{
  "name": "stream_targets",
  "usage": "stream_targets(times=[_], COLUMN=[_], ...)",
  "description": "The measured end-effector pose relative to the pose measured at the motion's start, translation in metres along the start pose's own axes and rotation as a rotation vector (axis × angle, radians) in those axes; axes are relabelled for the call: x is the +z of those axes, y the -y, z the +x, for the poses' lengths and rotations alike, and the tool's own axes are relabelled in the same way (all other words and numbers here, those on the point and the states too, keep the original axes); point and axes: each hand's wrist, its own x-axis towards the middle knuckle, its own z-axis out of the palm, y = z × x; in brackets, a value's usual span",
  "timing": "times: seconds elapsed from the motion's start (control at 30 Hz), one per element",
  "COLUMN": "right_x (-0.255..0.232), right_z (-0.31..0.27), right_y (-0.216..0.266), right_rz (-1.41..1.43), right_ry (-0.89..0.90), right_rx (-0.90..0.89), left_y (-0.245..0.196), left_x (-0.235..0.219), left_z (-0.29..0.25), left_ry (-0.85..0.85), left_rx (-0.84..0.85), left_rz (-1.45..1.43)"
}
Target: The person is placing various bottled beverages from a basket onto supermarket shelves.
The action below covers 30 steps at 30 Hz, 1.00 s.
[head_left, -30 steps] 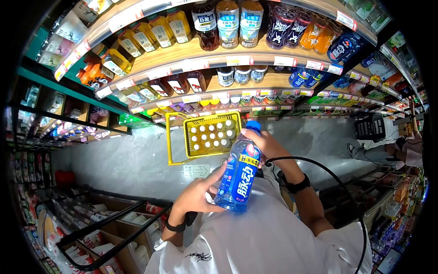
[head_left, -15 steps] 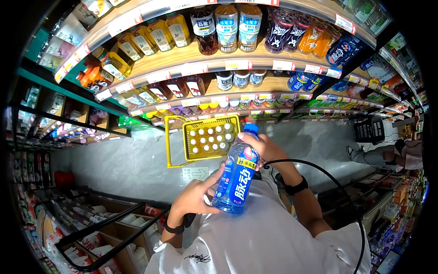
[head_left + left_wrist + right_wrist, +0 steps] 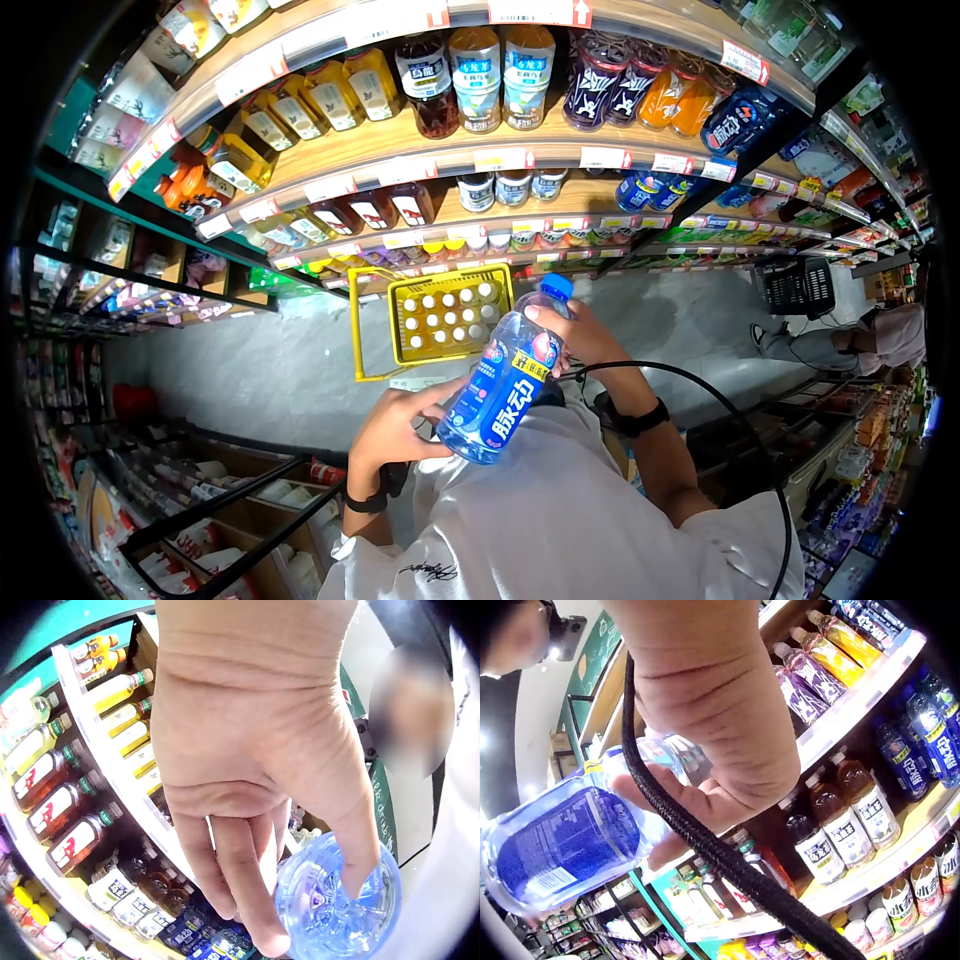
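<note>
A large clear bottle with a blue label and blue cap [image 3: 510, 385] is held tilted in front of the shirt. The right hand [image 3: 585, 335] grips its upper part just below the cap, with the thumb on the near side. Around its base are the thumb and fingers of the left hand [image 3: 395, 425]. In the left wrist view the thumb lies against the bottle's bottom [image 3: 337, 907], and the left hand [image 3: 247, 757] has its fingers alongside. The right wrist view shows the right hand [image 3: 712, 727] curled round the bottle [image 3: 570, 840], label side visible.
A yellow basket [image 3: 450, 352] with several white-capped bottles stands on the floor by the shelves. Drink shelves [image 3: 440, 160] curve across the front. A black basket [image 3: 797, 287] and another person [image 3: 870, 345] are at right. A black cable [image 3: 720, 395] hangs by the right arm.
Both hands and the bottle have shifted slightly left in the head view, and the bottle leans more. The shelves and yellow basket also appear shifted left.
</note>
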Motion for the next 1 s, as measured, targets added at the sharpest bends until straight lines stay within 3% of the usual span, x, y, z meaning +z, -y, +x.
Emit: stream_targets(times=[0.07,0.13,0.2,0.27,0.47,0.53,0.57,0.6,0.67,0.73,0.83,1.0], right_x=[-0.005,-0.011,-0.024,-0.031,-0.087,-0.111,-0.126,-0.135,-0.155,-0.182,-0.218,-0.253], right_z=[-0.006,-0.011,-0.008,-0.005,0.023,0.052,0.053,0.058,0.078,0.1,0.132,0.157], right_y=[0.009,0.009,0.011,0.011,0.013,-0.002,-0.002,0.0,0.0,-0.009,-0.017,-0.016], right_rz=[0.064,0.183,0.181,0.183,0.015,-0.276,-0.526,-0.527,-0.824,-0.878,-1.142,-1.314], right_ry=[-0.023,-0.181,-0.179,-0.332,-0.407,-0.579,-0.69,-0.676,-0.812,-0.797,-0.846,-0.664], right_rx=[-0.024,-0.192,-0.156,-0.28,-0.35,-0.861,-0.707,-0.705,-0.748,-0.756,-0.958,-1.02], left_y=[0.006,0.009,0.011,0.012,0.007,0.004,0.01,0.008,0.0,-0.004,-0.007,-0.016], left_x=[0.004,0.003,0.005,0.009,0.014,0.01,0.009,0.008,0.01,0.011,0.02,0.031], left_z=[0.011,0.022,0.042,0.062,0.098,0.098,0.096,0.098,0.099,0.1,0.11,0.126], left_ry=[-0.095,-0.192,-0.182,-0.195,-0.252,-0.284,-0.304,-0.324,-0.371,-0.384,-0.465,-0.544], left_rx=[0.066,0.011,-0.026,-0.037,-0.038,-0.109,-0.15,-0.191,-0.219,-0.34,-0.33,-0.359], left_rz=[-0.073,0.106,0.111,0.206,0.393,0.363,0.354,0.343,0.331,0.38,0.355,0.31])
